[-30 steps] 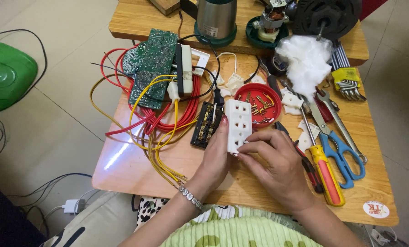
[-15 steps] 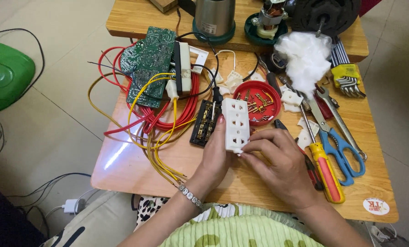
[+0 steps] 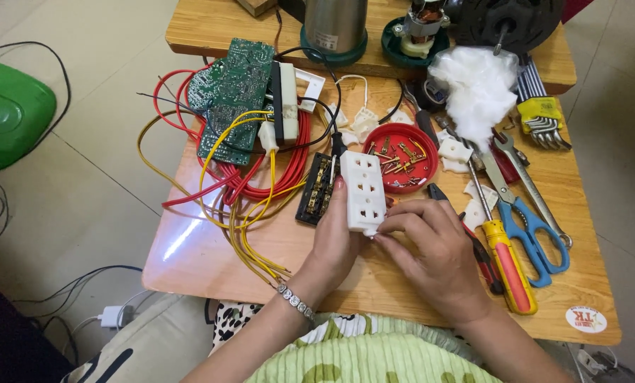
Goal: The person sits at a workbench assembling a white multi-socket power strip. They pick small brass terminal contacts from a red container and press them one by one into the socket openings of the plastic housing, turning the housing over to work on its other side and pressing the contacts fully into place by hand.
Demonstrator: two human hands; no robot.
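Green plastic housing: on the floor at far left, well apart from the table.

Wooden table: low, light wood; work surface for all below.

Wires: red and yellow bundle, looped over the table's left half, running under the circuit board.

Circuit board: green, lying flat at upper left of the table, touching the wires.

Black socket base: flat on the table, just beside the left hand, brass contacts showing.

Left hand: clamped on the socket cover, thumb along its left edge; bracelet at the wrist.

Socket cover: white, several outlets, held up off the table at centre between both hands, long side running away from the person. Since half a second ago it sits a little lower and closer to the body, while the base lies unmoved; cover and base remain separate parts.

Red dish: round, holding small brass screws and pieces, just behind the cover.

Right hand: fingertips pinching the cover's near end, closed on it.

Screwdriver: yellow and red handle, lying beside the right hand, untouched.

Scissors: blue handles, right of the screwdriver.

Cotton wad: white, at upper right.
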